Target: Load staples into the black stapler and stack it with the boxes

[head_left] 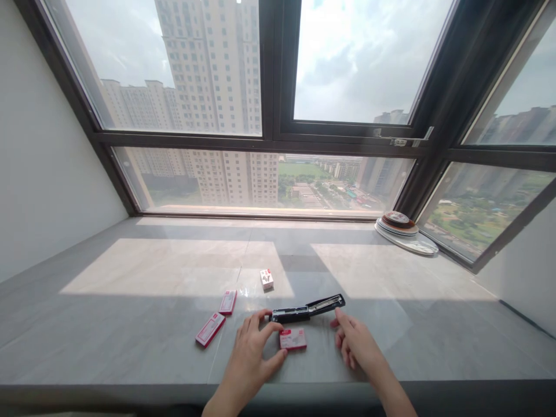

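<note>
A black stapler lies opened out on the sill, its metal inside showing and its right part tilted up. Just in front of it is a red and white staple box. My left hand has thumb and index finger closed at the left end of this box, while its other fingertips reach the stapler's left end. At the stapler's right end is my right hand, its fingers loosely bent and apart, with nothing seen in them. Whether its index fingertip touches the stapler, I cannot tell.
Two more red and white boxes lie left of my left hand, corner to corner. A small white box stands behind the stapler. Stacked round plates or mats sit in the back right corner, by the window frame.
</note>
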### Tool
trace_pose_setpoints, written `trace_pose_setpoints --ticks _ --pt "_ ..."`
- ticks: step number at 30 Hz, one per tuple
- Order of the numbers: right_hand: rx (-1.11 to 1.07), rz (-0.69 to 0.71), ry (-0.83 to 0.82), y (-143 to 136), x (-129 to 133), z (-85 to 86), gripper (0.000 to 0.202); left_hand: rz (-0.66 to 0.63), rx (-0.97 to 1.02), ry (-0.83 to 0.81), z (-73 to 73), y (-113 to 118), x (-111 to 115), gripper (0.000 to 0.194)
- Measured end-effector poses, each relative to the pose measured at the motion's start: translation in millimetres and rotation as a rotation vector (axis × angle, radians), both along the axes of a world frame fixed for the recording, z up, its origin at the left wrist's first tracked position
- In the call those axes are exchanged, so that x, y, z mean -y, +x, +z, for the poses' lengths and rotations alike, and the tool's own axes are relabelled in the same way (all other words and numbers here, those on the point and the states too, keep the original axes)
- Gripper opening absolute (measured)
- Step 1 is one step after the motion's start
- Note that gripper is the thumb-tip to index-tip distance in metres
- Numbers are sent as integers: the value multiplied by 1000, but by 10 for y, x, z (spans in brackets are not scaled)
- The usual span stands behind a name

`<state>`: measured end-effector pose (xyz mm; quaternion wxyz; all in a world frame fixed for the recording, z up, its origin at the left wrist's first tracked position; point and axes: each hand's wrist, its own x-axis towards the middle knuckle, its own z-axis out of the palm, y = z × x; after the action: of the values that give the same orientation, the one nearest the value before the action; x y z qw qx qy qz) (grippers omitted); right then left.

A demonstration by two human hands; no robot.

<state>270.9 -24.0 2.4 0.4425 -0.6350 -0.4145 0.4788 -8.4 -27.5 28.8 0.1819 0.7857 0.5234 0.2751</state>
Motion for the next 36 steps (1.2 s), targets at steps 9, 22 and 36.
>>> trace_pose_setpoints --ticks 9,22,36 --pt "226 263 105 -481 50 14 42 -40 11 2 35 -35 -21 30" --pt "287 228 63 -338 140 160 37 -66 55 29 71 -63 68 24" --pt "181 261 199 -942 -216 296 41 -43 9 88 83 0 100 45"
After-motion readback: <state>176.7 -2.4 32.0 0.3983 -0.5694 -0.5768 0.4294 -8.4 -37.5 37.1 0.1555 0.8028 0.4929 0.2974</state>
